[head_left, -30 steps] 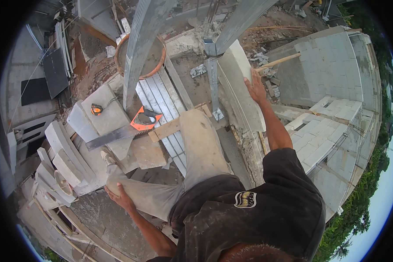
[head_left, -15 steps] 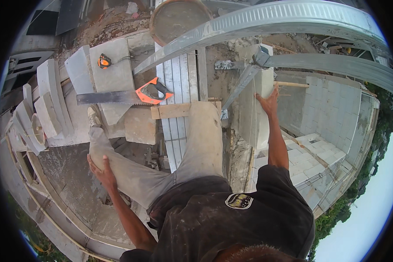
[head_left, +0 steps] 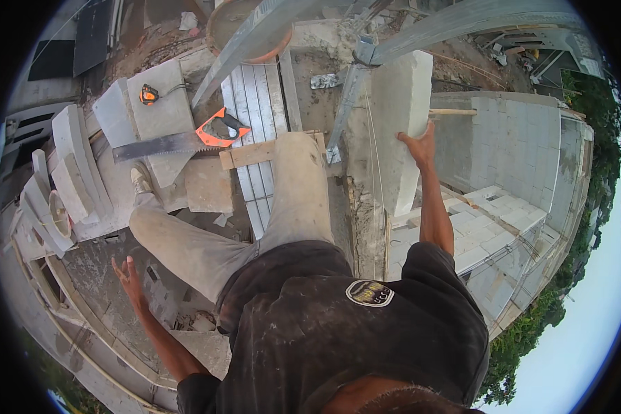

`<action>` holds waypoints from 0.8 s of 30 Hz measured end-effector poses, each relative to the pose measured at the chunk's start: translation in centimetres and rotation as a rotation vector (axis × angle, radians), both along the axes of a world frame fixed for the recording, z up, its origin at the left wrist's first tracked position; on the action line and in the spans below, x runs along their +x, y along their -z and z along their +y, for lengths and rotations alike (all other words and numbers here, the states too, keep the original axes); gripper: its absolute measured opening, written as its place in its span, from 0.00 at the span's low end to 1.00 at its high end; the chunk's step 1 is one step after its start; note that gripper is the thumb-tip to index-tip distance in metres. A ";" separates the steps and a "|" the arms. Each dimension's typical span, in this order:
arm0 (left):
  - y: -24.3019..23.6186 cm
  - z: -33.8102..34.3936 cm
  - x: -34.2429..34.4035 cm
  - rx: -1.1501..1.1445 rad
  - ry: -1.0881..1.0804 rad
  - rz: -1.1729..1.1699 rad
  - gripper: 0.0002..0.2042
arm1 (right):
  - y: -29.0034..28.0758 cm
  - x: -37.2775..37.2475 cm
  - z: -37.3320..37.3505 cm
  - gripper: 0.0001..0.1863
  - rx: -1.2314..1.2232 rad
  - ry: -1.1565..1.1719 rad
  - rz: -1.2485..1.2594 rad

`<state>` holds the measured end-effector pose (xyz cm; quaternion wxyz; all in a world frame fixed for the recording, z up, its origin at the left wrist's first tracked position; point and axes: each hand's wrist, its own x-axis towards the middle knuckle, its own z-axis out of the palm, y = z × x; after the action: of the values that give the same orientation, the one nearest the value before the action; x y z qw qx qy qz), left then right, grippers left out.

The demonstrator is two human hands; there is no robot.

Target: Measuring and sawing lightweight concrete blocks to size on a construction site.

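Note:
My right hand (head_left: 422, 146) is on the right edge of a long pale grey concrete block (head_left: 393, 103), thumb on its broad face and fingers on the far side. A thin string runs down along that block. My left hand (head_left: 130, 283) hangs in the air beyond my left knee, fingers spread and nothing in them. In front of me, a handsaw (head_left: 165, 146) with an orange and black handle lies across grey slabs (head_left: 160, 103) and metal channels (head_left: 257, 103). An orange and black tape measure (head_left: 148, 94) rests on one slab.
A wooden strip (head_left: 252, 156) crosses the channels by my leg. Metal posts (head_left: 352, 90) rise ahead, close to the block. A round mortar pan (head_left: 255, 34) stands beyond the channels. Cut slabs (head_left: 76, 159) lean at left. On the right, a drop-off shows block walls (head_left: 510, 152) lower down.
My left hand has come off my left thigh and swung outward to the left. The view has shifted. My right hand stays at the block's edge.

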<state>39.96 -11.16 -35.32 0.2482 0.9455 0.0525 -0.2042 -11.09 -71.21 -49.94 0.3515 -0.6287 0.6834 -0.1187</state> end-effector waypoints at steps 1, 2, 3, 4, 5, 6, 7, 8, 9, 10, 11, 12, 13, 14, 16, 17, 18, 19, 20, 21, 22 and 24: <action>-0.5 -0.1 0.5 0.030 -0.085 -0.003 0.45 | -1.6 -1.2 0.8 0.54 -0.050 0.008 -0.012; -0.9 -0.8 0.9 -0.068 -0.019 -0.047 0.44 | -3.4 -2.5 1.6 0.55 -0.087 0.032 -0.014; -1.3 -2.1 1.3 -0.127 0.003 -0.077 0.44 | -5.5 -3.6 2.6 0.55 -0.106 0.054 -0.009; -1.5 -4.0 1.3 -0.192 -0.003 -0.114 0.44 | -7.9 -4.6 3.6 0.56 -0.148 0.064 -0.027; -1.5 -6.6 1.0 -0.303 0.109 -0.103 0.43 | -10.5 -5.3 4.7 0.56 -0.173 0.065 -0.057; -1.1 -9.6 0.4 -0.430 0.218 -0.120 0.42 | -13.3 -5.9 5.9 0.56 -0.182 0.086 -0.035; -0.4 -12.8 -1.3 -0.614 0.363 -0.084 0.41 | -16.3 -6.4 7.2 0.56 -0.194 0.090 -0.043; 0.5 -16.2 -3.2 -0.756 0.427 0.013 0.41 | -19.2 -6.7 8.7 0.56 -0.171 0.127 -0.026; 1.5 -19.4 -5.6 -0.883 0.507 0.169 0.43 | -22.2 -6.9 10.3 0.55 -0.168 0.146 -0.043; 2.6 -22.5 -8.7 -0.991 0.553 0.367 0.46 | -25.1 -6.9 11.9 0.55 -0.174 0.130 -0.002; 3.7 -25.6 -12.0 -1.063 0.591 0.605 0.48 | -27.7 -6.9 13.4 0.55 -0.198 0.102 0.002; 4.7 -28.5 -15.1 -1.109 0.596 0.860 0.51 | -30.1 -6.7 14.9 0.54 -0.203 0.086 0.016; 5.3 -31.0 -18.1 -1.155 0.553 1.100 0.53 | -32.1 -6.4 16.2 0.55 -0.218 0.076 -0.001; 5.5 -32.9 -21.0 -1.184 0.537 1.192 0.53 | -33.8 -5.9 17.3 0.56 -0.224 0.026 -0.032; 4.6 -35.6 -25.1 -1.292 0.400 1.357 0.54 | -36.1 -4.3 18.8 0.60 -0.206 -0.093 -0.109; 3.6 -36.0 -26.2 -1.461 0.408 1.438 0.55 | -36.7 -3.1 19.2 0.61 -0.183 -0.164 -0.129; 2.5 -35.8 -26.8 -1.576 0.398 1.527 0.56 | -37.0 -1.6 19.5 0.62 -0.188 -0.212 -0.149; 1.3 -34.9 -26.7 -1.604 0.333 1.450 0.56 | -36.9 0.1 19.6 0.62 -0.114 -0.308 -0.176; 0.1 -33.9 -26.6 -1.630 0.273 1.376 0.56 | -36.6 2.1 19.5 0.63 -0.067 -0.384 -0.209; -1.1 -32.9 -26.0 -1.688 0.233 1.298 0.56 | -36.1 4.2 19.4 0.63 -0.025 -0.465 -0.244; -1.8 -31.6 -24.5 -1.690 0.161 1.180 0.56 | -35.5 6.6 19.2 0.63 -0.016 -0.568 -0.232; -2.5 -27.8 -20.5 -1.722 0.014 0.944 0.55 | -34.2 11.6 18.9 0.62 0.017 -0.776 -0.220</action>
<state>19.44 -38.99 -32.83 0.8052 0.2628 -0.0260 -0.5309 0.53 -52.35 -15.74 0.4464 -0.8208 0.3545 -0.0381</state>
